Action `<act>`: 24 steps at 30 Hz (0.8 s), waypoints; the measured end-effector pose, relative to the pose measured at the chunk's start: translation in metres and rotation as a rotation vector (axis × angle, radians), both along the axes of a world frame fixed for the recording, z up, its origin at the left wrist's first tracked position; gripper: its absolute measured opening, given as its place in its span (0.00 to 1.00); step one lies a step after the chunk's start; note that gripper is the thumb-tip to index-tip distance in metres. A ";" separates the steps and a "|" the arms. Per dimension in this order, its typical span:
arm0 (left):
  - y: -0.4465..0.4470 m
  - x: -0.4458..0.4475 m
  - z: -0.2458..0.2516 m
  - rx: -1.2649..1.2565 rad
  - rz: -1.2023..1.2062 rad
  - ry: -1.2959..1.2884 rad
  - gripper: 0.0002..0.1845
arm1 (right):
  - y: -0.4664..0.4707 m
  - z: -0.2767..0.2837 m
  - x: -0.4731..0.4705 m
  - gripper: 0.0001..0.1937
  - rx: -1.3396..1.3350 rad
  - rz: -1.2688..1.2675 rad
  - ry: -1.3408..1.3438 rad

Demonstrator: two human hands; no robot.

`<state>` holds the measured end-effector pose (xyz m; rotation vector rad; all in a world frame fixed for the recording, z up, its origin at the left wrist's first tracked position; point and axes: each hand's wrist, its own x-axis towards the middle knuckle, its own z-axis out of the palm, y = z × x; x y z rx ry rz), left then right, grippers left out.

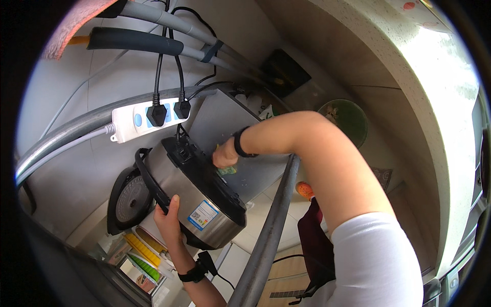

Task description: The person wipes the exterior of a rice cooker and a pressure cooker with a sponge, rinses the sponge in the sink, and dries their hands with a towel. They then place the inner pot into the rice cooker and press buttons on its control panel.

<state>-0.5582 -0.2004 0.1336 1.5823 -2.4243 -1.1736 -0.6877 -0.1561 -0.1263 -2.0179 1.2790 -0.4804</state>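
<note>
A stainless-steel rice cooker (180, 184) with a black base is tipped on its side, and its lid (132, 199) hangs open at the left. My left hand (168, 220) grips the cooker's black carrying handle (147, 174). Beside the black underside, my right hand (225, 154) presses a crumpled yellow-green cloth (229, 170) against a grey shelf board (261, 169). Small pale crumbs or drops dot the board near the cloth. A power cord is plugged into the cooker's base. The fingers of my right hand are partly hidden.
A white power strip (132, 119) with two black plugs hangs just above the cooker. A metal rack post (268, 230) rises in front of the shelf. Below right are a green round container (349, 121) and a stone countertop edge (406, 73). Foam-sleeved poles (134, 40) cross the top left.
</note>
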 end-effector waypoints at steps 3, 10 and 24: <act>-0.001 0.001 -0.001 -0.013 0.011 0.008 0.13 | 0.007 0.005 0.011 0.13 0.073 0.118 -0.024; -0.001 0.000 0.001 -0.030 0.019 -0.006 0.13 | 0.020 -0.001 0.031 0.20 0.070 0.293 -0.379; 0.009 -0.007 0.007 -0.028 0.003 0.000 0.15 | 0.059 -0.009 -0.010 0.16 -0.210 0.426 -0.051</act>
